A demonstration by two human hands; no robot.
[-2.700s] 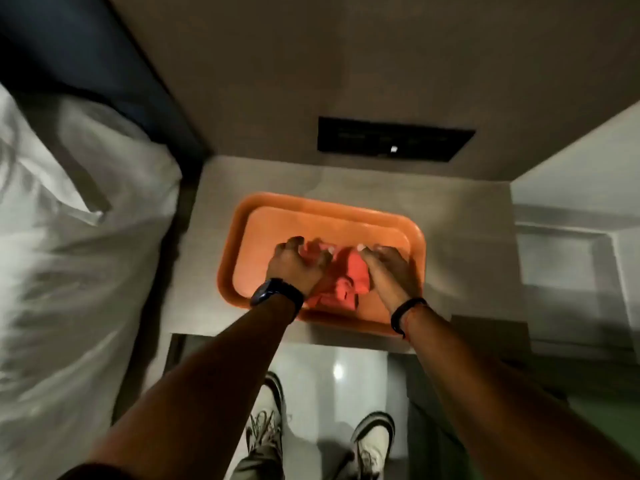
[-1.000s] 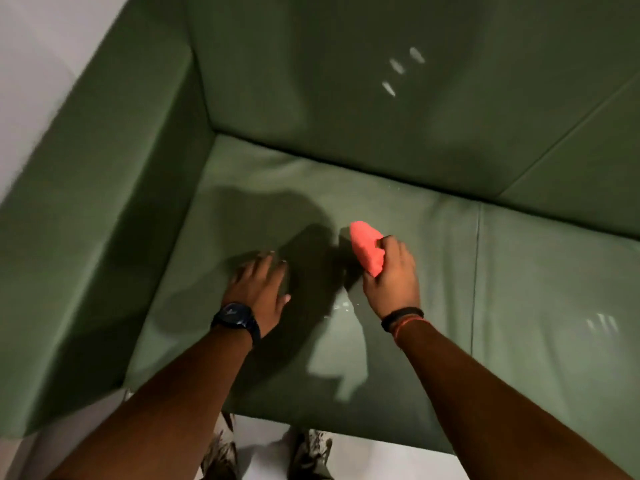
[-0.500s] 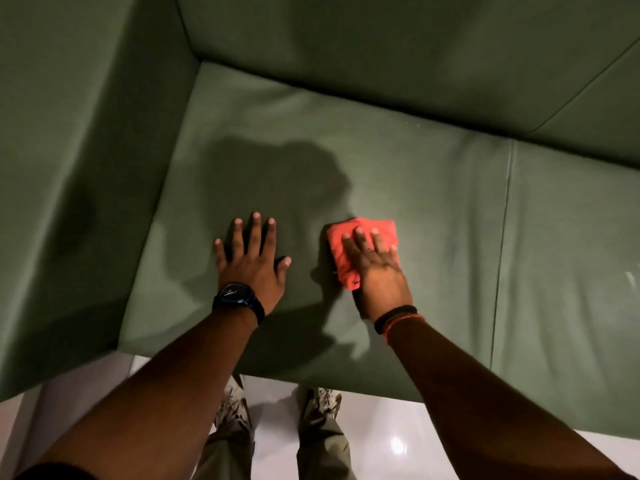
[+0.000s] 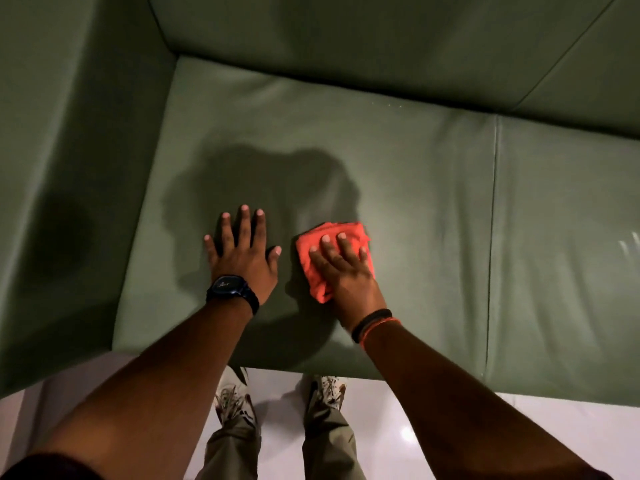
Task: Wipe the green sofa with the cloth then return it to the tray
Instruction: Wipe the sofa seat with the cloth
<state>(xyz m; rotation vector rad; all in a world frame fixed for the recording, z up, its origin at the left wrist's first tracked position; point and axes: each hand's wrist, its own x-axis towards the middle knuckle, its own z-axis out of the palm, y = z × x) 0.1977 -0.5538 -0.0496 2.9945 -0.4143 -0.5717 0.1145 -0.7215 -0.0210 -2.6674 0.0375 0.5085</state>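
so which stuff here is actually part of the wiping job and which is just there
Part of the job:
- orange cloth, flat on the seat
- green sofa
- right hand, pressing the cloth down
- left hand, flat on the seat beside it

Just there:
- wristwatch
- wristbands
- shoes
- pale floor

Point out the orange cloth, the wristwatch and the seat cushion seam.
orange cloth (image 4: 313,268), head view, bare left part beside the fingers.
wristwatch (image 4: 227,285), head view, dark dial face.
seat cushion seam (image 4: 493,216), head view, mid-length of the seam.
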